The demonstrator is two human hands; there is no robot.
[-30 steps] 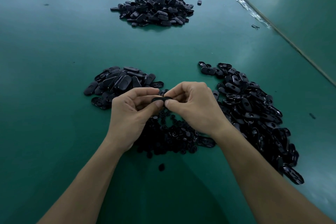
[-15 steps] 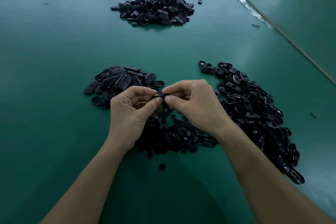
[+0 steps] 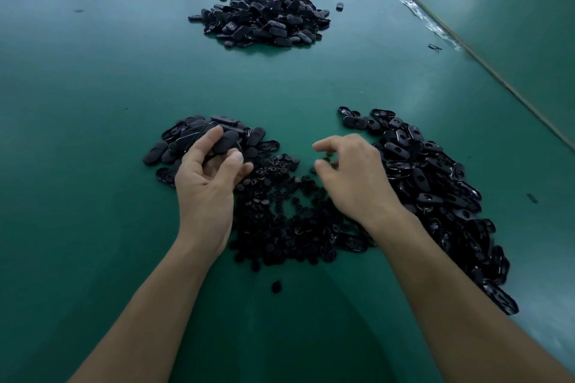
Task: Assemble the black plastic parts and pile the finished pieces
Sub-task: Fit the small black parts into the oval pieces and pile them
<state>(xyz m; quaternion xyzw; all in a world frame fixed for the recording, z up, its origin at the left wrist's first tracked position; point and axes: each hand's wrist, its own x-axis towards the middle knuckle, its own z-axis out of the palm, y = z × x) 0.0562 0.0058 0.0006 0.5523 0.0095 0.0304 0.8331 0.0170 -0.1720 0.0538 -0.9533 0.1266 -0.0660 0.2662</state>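
Note:
My left hand [image 3: 208,183] is over the near-left pile of oval black pieces [image 3: 174,140] and holds one oval black piece [image 3: 224,144] between curled fingers and thumb. My right hand [image 3: 351,177] hovers above the middle heap of small round black parts [image 3: 286,218]; its fingers are loosely curled, thumb and forefinger are apart, and I see nothing in them. A long pile of oval black shells with holes [image 3: 435,193] lies to the right of it. A bigger pile of black pieces [image 3: 264,19] sits far across the table.
The green table [image 3: 93,87] meets a second green table [image 3: 513,40] along a taped seam at the right. Stray black parts lie at the near centre [image 3: 276,286] and by the far pile [image 3: 339,6]. Orange stools stand beyond the far edge.
My hands were joined at the centre, pressing one piece together. They have parted: the left carried the piece left over the near-left pile, the right let go and moved slightly right.

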